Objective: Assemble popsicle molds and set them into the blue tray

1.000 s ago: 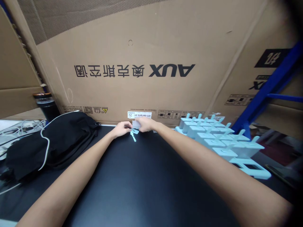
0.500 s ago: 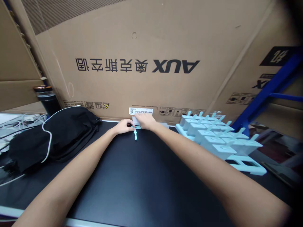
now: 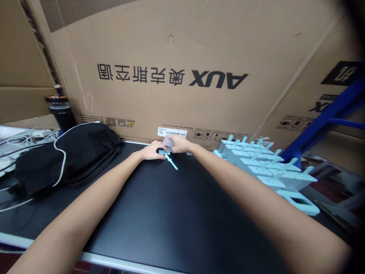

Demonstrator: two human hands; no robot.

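Observation:
Near the back edge of the black table, my left hand (image 3: 154, 150) is closed on a small light-blue plastic piece (image 3: 164, 152) with a flat top. A light-blue stick (image 3: 171, 162) slants down and to the right from beside its fingertips, over the tabletop. Close against it on the right, my right hand (image 3: 178, 144) has its fingers wrapped round a small translucent whitish piece (image 3: 168, 142). The two hands nearly touch, and their fingers partly hide both pieces.
Light-blue popsicle molds (image 3: 265, 160) with sticks stand in a rack at the right. A black bag (image 3: 85, 152) with a white cable lies left, near a dark bottle (image 3: 61, 114). A large cardboard box (image 3: 171, 102) stands behind the black table (image 3: 159, 217).
The stick has swung from nearly straight down to slanting down-right. My right hand has tilted the translucent piece up toward the left hand. The whole view has shifted slightly.

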